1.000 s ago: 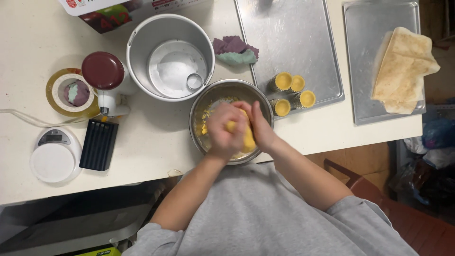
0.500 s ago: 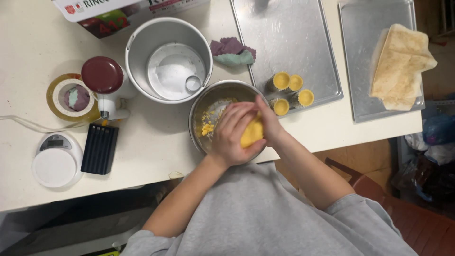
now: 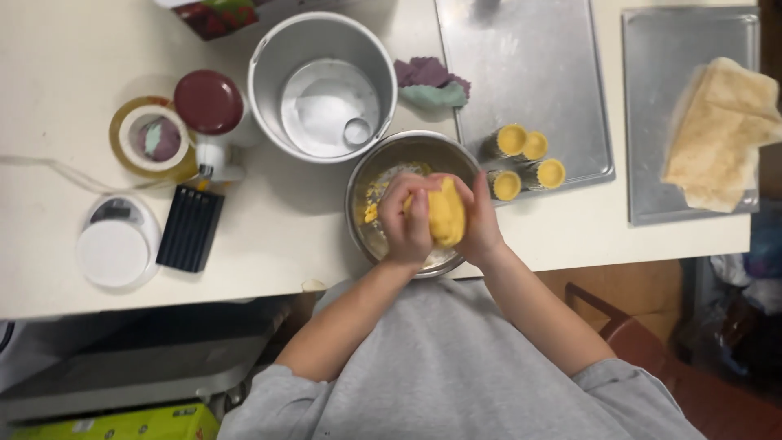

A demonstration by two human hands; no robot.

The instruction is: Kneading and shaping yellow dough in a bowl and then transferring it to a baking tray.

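Both hands' fingers (image 3: 405,213) half-hide the yellow dough (image 3: 446,213) over the bowl (image 3: 366,175).

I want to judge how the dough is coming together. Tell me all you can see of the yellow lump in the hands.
The yellow dough lump is smooth, matte and soft-looking, a rounded oblong mass. It is held above the metal mixing bowl, pressed between the left hand and the right hand. Yellow crumbs cling inside the bowl.

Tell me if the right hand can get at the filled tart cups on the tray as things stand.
Probably yes, once freed. The right hand is pressed on the dough with the left hand; the tart cups stand just beside it on the tray, nothing between.
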